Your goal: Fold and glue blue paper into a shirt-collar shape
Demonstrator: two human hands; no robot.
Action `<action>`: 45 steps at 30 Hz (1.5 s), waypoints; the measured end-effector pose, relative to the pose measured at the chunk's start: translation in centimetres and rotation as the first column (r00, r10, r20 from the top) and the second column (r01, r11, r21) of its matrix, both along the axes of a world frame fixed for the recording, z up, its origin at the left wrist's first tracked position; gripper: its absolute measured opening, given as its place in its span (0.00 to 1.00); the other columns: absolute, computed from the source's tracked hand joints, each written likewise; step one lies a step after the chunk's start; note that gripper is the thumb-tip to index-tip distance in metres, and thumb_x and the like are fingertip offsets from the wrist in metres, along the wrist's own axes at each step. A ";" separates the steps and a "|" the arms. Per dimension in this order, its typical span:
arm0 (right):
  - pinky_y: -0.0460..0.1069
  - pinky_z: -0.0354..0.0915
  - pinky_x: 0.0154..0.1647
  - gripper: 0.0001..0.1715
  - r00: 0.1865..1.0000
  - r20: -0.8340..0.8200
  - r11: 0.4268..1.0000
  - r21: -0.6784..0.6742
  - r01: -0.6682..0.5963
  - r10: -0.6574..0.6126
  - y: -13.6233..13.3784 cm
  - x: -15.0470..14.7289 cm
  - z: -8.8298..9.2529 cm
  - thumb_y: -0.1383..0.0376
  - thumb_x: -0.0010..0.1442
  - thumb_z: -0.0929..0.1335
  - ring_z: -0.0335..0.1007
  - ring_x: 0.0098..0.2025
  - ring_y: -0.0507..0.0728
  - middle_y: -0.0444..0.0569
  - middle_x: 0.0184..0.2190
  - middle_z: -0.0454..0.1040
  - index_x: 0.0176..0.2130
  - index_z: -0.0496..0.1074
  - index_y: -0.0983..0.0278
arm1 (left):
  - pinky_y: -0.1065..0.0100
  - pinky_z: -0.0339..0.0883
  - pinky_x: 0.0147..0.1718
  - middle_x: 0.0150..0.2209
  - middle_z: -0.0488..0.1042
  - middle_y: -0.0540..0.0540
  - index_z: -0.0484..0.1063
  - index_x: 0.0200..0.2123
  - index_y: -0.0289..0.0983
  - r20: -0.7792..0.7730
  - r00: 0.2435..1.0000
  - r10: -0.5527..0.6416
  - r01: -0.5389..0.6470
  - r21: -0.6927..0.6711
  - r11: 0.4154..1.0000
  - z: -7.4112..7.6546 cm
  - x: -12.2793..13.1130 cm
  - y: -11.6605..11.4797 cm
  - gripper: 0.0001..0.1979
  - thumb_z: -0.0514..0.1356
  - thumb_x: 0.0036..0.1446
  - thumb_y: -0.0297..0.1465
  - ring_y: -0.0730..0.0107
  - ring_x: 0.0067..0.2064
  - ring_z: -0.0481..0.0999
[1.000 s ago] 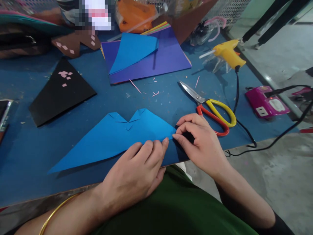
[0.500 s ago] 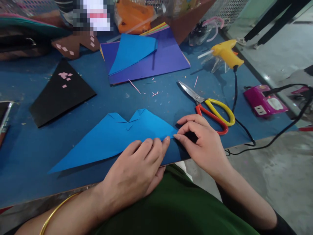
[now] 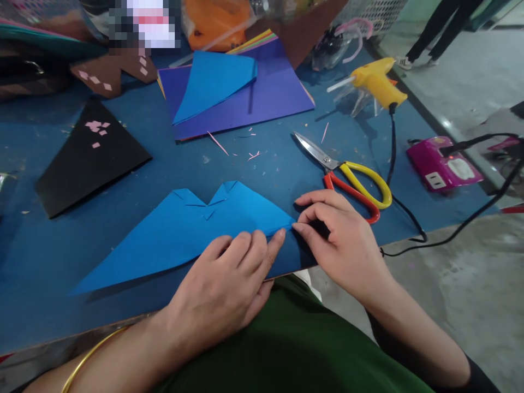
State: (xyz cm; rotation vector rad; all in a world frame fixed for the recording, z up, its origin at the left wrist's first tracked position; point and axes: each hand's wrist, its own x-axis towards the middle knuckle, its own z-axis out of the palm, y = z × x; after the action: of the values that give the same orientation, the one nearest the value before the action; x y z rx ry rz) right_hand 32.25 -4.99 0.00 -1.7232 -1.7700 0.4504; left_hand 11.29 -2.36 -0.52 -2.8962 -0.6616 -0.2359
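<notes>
A folded blue sheet of paper (image 3: 180, 234) lies on the table near its front edge, with a V-shaped notch and small folded flaps along its far side. Its right corner is pinched between the thumb and index finger of my right hand (image 3: 344, 232). My left hand (image 3: 225, 278) rests against the near edge, its fingers curled and the index fingertip on the paper's lower right border. The left thumb is partly hidden below the table edge. Scissors (image 3: 327, 161) with red and yellow handles lie just beyond my right hand.
Purple paper (image 3: 282, 93) with a blue folded piece (image 3: 221, 76) is at the back. Black folded paper (image 3: 94, 164) bearing pink bits lies left. A yellow glue gun (image 3: 379, 82) and a magenta power socket (image 3: 444, 164) stand right, with black cords. Someone's legs (image 3: 442, 27) show beyond.
The view has shifted slightly, so the table items appear a little further left. My left index fingertip stays by the paper's edge, and my right hand still pinches the corner.
</notes>
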 end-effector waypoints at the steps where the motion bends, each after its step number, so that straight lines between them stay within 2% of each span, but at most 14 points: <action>1: 0.57 0.69 0.49 0.08 1.000 0.020 1.000 -0.003 -0.015 0.015 0.1 0.0 0.1 0.73 0.60 0.67 0.71 0.48 0.60 0.53 0.46 0.73 0.31 0.69 0.61 | 0.57 0.62 0.39 0.47 0.73 0.40 0.61 0.66 0.30 0.000 1.000 0.001 -0.001 -0.002 1.000 0.0 0.0 0.0 0.30 0.55 0.63 0.36 0.58 0.43 0.69; 12: 0.59 0.69 0.48 0.09 0.979 0.161 0.993 -0.018 -0.120 0.121 1.2 0.5 0.8 0.76 0.57 0.67 0.70 0.47 0.62 0.56 0.42 0.72 0.28 0.68 0.65 | 0.58 0.61 0.39 0.48 0.72 0.40 0.57 0.68 0.33 -0.043 0.999 0.032 -0.033 -0.043 0.999 0.2 0.2 0.1 0.33 0.55 0.63 0.39 0.58 0.44 0.68; 18: 0.59 0.70 0.48 0.10 0.990 0.117 0.997 -0.011 -0.074 0.075 0.9 0.8 0.3 0.77 0.56 0.68 0.71 0.48 0.61 0.54 0.43 0.73 0.30 0.68 0.64 | 0.58 0.61 0.38 0.48 0.71 0.40 0.58 0.68 0.35 -0.056 0.997 0.045 -0.048 -0.054 0.997 0.3 0.3 0.1 0.33 0.57 0.61 0.38 0.57 0.43 0.68; 23: 0.60 0.69 0.52 0.12 0.996 0.058 0.997 0.013 -0.073 0.072 0.8 1.1 -0.2 0.78 0.56 0.65 0.71 0.50 0.60 0.53 0.45 0.73 0.36 0.69 0.63 | 0.58 0.61 0.37 0.46 0.71 0.40 0.60 0.67 0.35 -0.051 0.997 0.060 -0.062 -0.047 0.997 0.3 0.4 0.1 0.33 0.59 0.59 0.38 0.57 0.42 0.67; 26: 0.58 0.69 0.53 0.15 1.000 -0.016 0.997 0.075 -0.015 0.017 0.0 1.2 -0.2 0.78 0.58 0.64 0.71 0.52 0.59 0.52 0.47 0.73 0.41 0.71 0.63 | 0.58 0.61 0.37 0.46 0.70 0.40 0.60 0.66 0.35 -0.044 0.996 0.072 -0.074 -0.053 0.996 0.2 0.4 0.0 0.33 0.59 0.60 0.38 0.56 0.42 0.67; 29: 0.57 0.69 0.56 0.18 0.995 -0.041 0.964 0.247 0.103 -0.096 -1.6 1.1 -0.3 0.77 0.62 0.63 0.70 0.55 0.58 0.53 0.50 0.74 0.49 0.71 0.63 | 0.58 0.62 0.37 0.46 0.70 0.40 0.59 0.67 0.36 -0.042 0.997 0.072 -0.074 -0.057 0.996 0.1 0.4 0.0 0.33 0.59 0.60 0.38 0.56 0.42 0.67; 30: 0.58 0.68 0.58 0.20 0.996 -0.015 0.948 0.306 0.087 -0.087 -2.1 1.0 -0.4 0.77 0.62 0.63 0.70 0.57 0.59 0.54 0.51 0.74 0.51 0.71 0.64 | 0.58 0.62 0.37 0.46 0.70 0.40 0.59 0.67 0.35 -0.041 0.997 0.072 -0.074 -0.054 0.996 0.1 0.4 -0.1 0.33 0.59 0.60 0.38 0.56 0.43 0.67; 32: 0.59 0.66 0.61 0.24 0.995 0.096 0.934 0.351 -0.070 0.039 -3.1 0.7 -0.8 0.78 0.62 0.62 0.67 0.60 0.60 0.57 0.55 0.73 0.56 0.69 0.67 | 0.58 0.62 0.38 0.46 0.70 0.40 0.60 0.66 0.35 -0.037 0.997 0.073 -0.074 -0.048 0.996 0.1 0.3 -0.1 0.33 0.59 0.60 0.38 0.55 0.43 0.67; 35: 0.61 0.64 0.63 0.27 0.942 0.272 0.917 0.287 -0.276 0.199 -3.9 0.1 -1.9 0.77 0.62 0.62 0.63 0.63 0.63 0.63 0.58 0.71 0.61 0.63 0.75 | 0.58 0.62 0.37 0.45 0.70 0.40 0.61 0.66 0.34 -0.035 0.996 0.079 -0.080 -0.042 0.996 0.1 0.4 -0.1 0.32 0.59 0.60 0.38 0.56 0.42 0.67; 40: 0.62 0.64 0.62 0.29 0.882 0.451 0.930 0.248 -0.270 0.136 -4.5 -1.0 -3.5 0.72 0.65 0.61 0.61 0.65 0.67 0.68 0.59 0.70 0.63 0.58 0.82 | 0.57 0.64 0.37 0.45 0.71 0.40 0.60 0.66 0.33 -0.021 0.998 0.064 -0.065 -0.041 0.997 0.1 0.5 0.0 0.32 0.58 0.61 0.38 0.56 0.41 0.68; 45: 0.62 0.57 0.66 0.30 0.818 0.561 0.931 0.214 -0.294 0.129 -4.8 -1.3 -3.2 0.69 0.66 0.61 0.61 0.65 0.68 0.69 0.60 0.69 0.63 0.59 0.84 | 0.57 0.64 0.40 0.46 0.73 0.39 0.66 0.62 0.29 0.060 0.996 0.065 -0.064 -0.019 0.998 -0.1 -0.2 -0.2 0.28 0.57 0.62 0.36 0.55 0.44 0.70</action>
State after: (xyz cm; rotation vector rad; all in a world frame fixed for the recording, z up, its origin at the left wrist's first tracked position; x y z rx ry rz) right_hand 30.97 -9.74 -3.20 -1.5285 -2.3058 -0.2424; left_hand 11.12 -2.55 -0.66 -2.8882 -0.7696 -0.3123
